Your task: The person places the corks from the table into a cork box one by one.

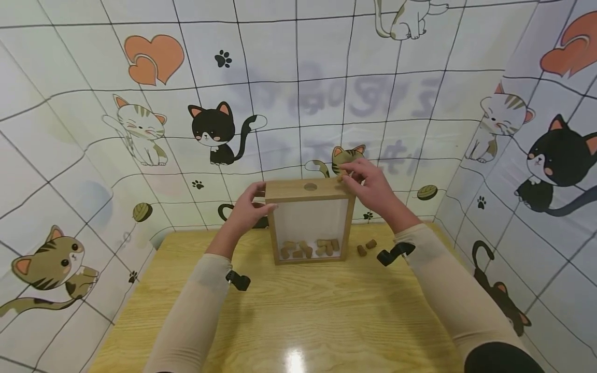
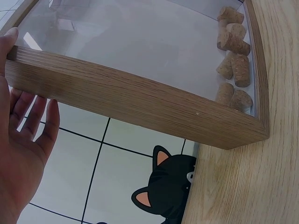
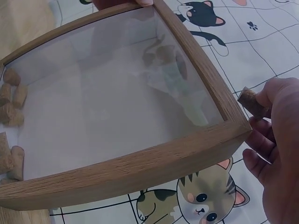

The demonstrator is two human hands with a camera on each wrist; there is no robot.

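An upright wooden display box (image 1: 308,195) with a clear front stands on the table and has a round hole (image 1: 310,186) in its top. Several corks (image 2: 240,70) lie in a heap along its bottom. At the box's upper left corner my left hand (image 1: 248,210) grips the frame, thumb on the front edge and fingers along the side. Near the upper right corner, my right hand (image 1: 370,186) pinches a cork (image 3: 252,103) between thumb and fingers, just above the top and to the right of the hole.
Two loose corks (image 1: 366,247) lie on the wooden table (image 1: 298,311) right of the box. Behind and at both sides hangs a white gridded cloth (image 1: 275,124) printed with cats. Black wrist mounts (image 1: 239,280) sit on the sleeves.
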